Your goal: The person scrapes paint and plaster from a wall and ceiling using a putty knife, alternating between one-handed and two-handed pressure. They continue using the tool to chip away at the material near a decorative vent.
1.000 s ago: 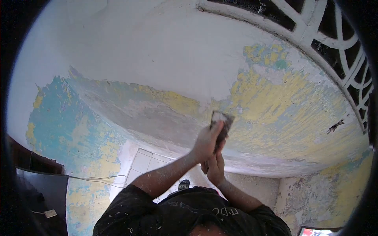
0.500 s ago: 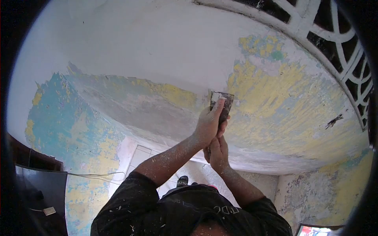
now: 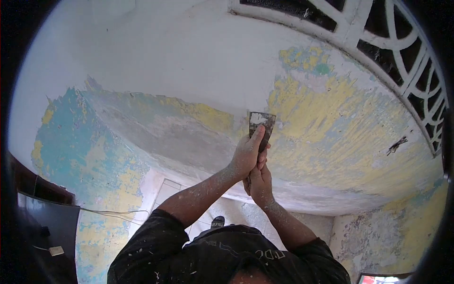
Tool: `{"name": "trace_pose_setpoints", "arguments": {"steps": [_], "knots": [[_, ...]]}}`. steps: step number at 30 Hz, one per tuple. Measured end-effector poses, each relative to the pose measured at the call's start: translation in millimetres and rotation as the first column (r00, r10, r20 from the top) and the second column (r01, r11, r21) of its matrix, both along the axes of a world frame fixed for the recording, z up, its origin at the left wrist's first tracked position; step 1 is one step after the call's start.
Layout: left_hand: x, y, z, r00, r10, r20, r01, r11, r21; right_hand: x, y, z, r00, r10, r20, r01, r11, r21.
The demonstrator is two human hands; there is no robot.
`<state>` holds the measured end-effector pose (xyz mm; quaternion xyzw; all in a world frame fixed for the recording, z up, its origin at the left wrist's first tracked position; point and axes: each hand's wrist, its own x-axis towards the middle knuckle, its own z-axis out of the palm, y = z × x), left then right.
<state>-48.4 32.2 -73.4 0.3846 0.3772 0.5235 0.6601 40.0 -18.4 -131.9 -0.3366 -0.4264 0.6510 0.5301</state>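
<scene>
Both of my hands hold a metal scraper (image 3: pixel 261 124) against a wall (image 3: pixel 198 71) with peeling yellow and blue paint. My left hand (image 3: pixel 246 154) is the upper one, with fingers pressed flat on the back of the blade. Just below it, my right hand (image 3: pixel 259 184) is wrapped around the handle, which is hidden. The blade's edge touches the border between the white coat and a bare grey scraped patch (image 3: pixel 175 137). Both forearms are speckled with white dust.
A white ornamental grille (image 3: pixel 402 52) with dark openings curves along the upper right. Dark furniture (image 3: pixel 42 222) with a thin cable (image 3: pixel 113 212) stands at the lower left. Pale floor tiles (image 3: pixel 172 194) and a shoe (image 3: pixel 217 221) show between my arms.
Both hands have pushed the scraper upward along the wall, and my arms have stretched out further. The blade now sits higher, at the white paint's edge.
</scene>
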Motion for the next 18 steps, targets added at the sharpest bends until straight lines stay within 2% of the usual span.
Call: {"name": "trace_pose_setpoints", "arguments": {"steps": [3, 5, 6, 8, 9, 10, 12, 14, 15, 16, 18], "knots": [[1, -10, -17, 1.000, -0.008, -0.002, 0.008, 1.000, -0.016, 1, -9, -25, 0.999, -0.009, -0.037, 0.007, 0.998, -0.062], [3, -29, -34, 0.997, -0.031, -0.072, 0.031, 0.999, -0.009, -2, -29, -43, 0.995, -0.094, 0.033, 0.090, 0.990, 0.104], [6, -38, -38, 0.993, -0.070, -0.093, 0.065, 0.996, -0.057, -15, -37, -45, 0.960, -0.273, -0.059, 0.279, 0.928, 0.247], [11, -21, -36, 0.980, -0.039, -0.195, 0.048, 0.998, 0.040, -23, -22, -16, 0.908, -0.392, -0.148, 0.416, 0.883, 0.216], [9, -6, -16, 0.992, -0.014, -0.122, 0.020, 0.999, 0.051, -7, -6, -8, 0.976, -0.219, 0.004, 0.215, 0.964, 0.157], [6, 7, 9, 0.999, 0.012, -0.049, -0.009, 0.998, 0.067, 10, 13, 3, 0.990, -0.022, 0.137, 0.012, 0.997, 0.074], [2, 12, 41, 0.999, 0.023, -0.025, -0.019, 0.992, 0.123, 6, 20, 33, 0.992, -0.032, 0.123, 0.018, 0.993, 0.114], [-4, 10, 44, 0.999, 0.035, -0.003, -0.034, 0.985, 0.167, 2, 19, 43, 0.995, -0.016, 0.103, 0.002, 0.992, 0.129], [-5, 2, 32, 0.998, 0.035, -0.050, -0.025, 0.982, 0.189, 1, 15, 23, 0.990, -0.018, 0.142, 0.008, 0.997, 0.073], [-4, -6, 18, 0.995, 0.037, -0.095, -0.016, 0.978, 0.209, 2, 0, 16, 0.986, -0.027, 0.162, 0.010, 0.994, 0.110], [0, -26, -19, 0.995, -0.056, -0.085, 0.060, 0.997, 0.049, -3, -18, -48, 0.998, -0.065, 0.012, 0.058, 0.953, 0.296]]}}
